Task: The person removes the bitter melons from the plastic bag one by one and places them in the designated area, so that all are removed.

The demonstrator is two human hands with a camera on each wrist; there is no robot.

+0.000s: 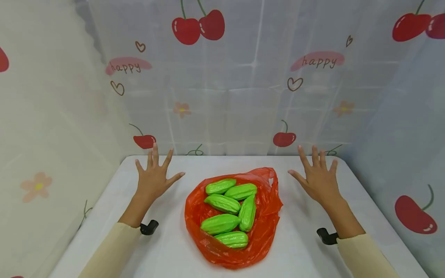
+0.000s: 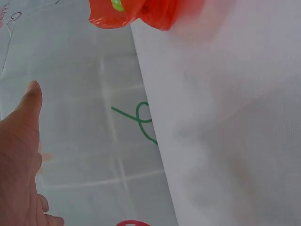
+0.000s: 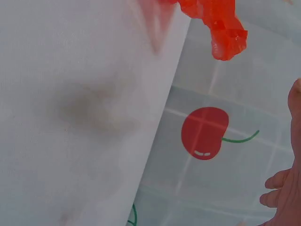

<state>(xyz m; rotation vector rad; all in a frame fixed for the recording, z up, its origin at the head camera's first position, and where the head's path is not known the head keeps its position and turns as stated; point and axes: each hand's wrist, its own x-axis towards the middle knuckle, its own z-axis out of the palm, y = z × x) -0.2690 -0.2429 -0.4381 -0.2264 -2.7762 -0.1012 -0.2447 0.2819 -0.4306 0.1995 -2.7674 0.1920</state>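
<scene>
A red plastic bag [image 1: 267,216] lies spread wide on the white table, its mouth facing up. Several bright green, ridged, gourd-like vegetables [image 1: 222,204] are inside it. To the left of the bag, my left hand [image 1: 153,179] hovers over the table with fingers straight and spread, holding nothing. My right hand [image 1: 320,181] is held the same way on the other side, also holding nothing. Both wrist views show a hand at the outer edge, apart from the bag, with a bit of red plastic [image 3: 225,37] at the top.
The white table [image 1: 167,247] reaches back to a pale curtain [image 1: 226,116] printed with cherries, hearts and the word happy. More of this sheeting closes in the left and right sides. A black band with a small camera [image 1: 149,227] is on each wrist.
</scene>
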